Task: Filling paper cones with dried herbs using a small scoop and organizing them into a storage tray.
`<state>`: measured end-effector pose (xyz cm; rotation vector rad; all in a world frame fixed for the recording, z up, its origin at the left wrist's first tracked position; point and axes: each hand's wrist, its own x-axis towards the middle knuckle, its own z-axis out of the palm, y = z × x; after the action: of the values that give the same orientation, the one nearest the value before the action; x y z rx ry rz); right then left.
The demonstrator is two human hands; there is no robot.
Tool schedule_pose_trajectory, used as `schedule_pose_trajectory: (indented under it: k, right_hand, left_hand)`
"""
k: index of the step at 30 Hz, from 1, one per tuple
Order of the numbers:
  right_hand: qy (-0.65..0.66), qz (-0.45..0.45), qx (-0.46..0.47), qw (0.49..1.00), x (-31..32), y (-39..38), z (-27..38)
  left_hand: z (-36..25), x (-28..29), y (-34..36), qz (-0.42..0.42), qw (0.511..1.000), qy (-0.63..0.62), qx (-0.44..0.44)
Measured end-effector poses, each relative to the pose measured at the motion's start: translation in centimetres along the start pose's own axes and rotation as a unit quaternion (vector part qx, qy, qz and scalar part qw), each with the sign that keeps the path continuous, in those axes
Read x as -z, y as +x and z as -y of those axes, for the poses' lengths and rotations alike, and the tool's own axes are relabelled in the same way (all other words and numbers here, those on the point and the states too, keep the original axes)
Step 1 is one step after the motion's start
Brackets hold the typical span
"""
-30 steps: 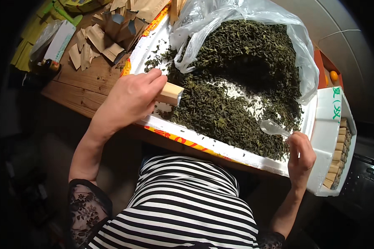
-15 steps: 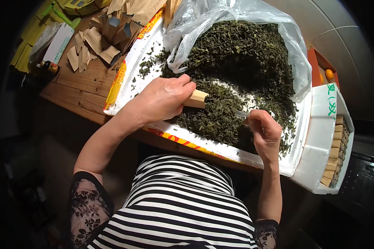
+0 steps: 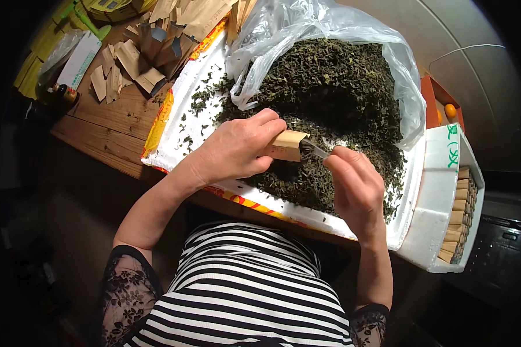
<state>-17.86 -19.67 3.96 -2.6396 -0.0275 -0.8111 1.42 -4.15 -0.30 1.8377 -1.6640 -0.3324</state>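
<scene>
My left hand (image 3: pixel 237 144) grips a small kraft paper pouch (image 3: pixel 285 146), tilted on its side with its mouth to the right. Pinched in my right hand (image 3: pixel 359 188) is a small clear spoon (image 3: pixel 318 151), its tip loaded with dark leaves at the pouch's mouth. Both hands are over a white foam tray (image 3: pixel 173 127) with a yellow and red edge. Dried dark green leaves (image 3: pixel 341 66) heap in it, spilling from a clear plastic bag (image 3: pixel 408 87). How far the spoon tip reaches into the pouch is hard to tell.
Several kraft pouches (image 3: pixel 130 58) lie on the wooden table (image 3: pixel 95 139) at the left. To the right, a white foam box (image 3: pixel 431 202) holds rows of packed pouches (image 3: pixel 460 211). Behind it is an orange-red box (image 3: pixel 433 95) with small orange fruits (image 3: pixel 450 110).
My right hand has lifted the spoon from the leaves and brought it left to the pouch's mouth. The pouch has shifted slightly right, its mouth now opened wider.
</scene>
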Motion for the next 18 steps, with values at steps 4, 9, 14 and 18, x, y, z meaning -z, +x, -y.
schedule_pose_trajectory:
  k: [4,9,14,18]
  right_hand:
    - [-0.047,-0.001,0.062,0.997,1.6,2.1,1.3]
    - [-0.076,0.037,0.094,0.992,0.6,2.1,2.0]
    - [-0.088,-0.063,-0.052,0.993,1.7,0.1,0.3]
    - [-0.132,0.006,-0.123,0.984,1.7,-2.4,-1.9]
  left_hand:
    - [0.2,0.3,-0.6,-0.044,0.996,-0.075,0.025]
    - [0.3,0.5,-0.8,-0.053,0.995,-0.075,0.035]
    - [0.4,1.3,-1.8,-0.073,0.996,0.02,0.052]
    - [-0.1,1.9,-2.3,-0.043,0.983,0.161,0.078]
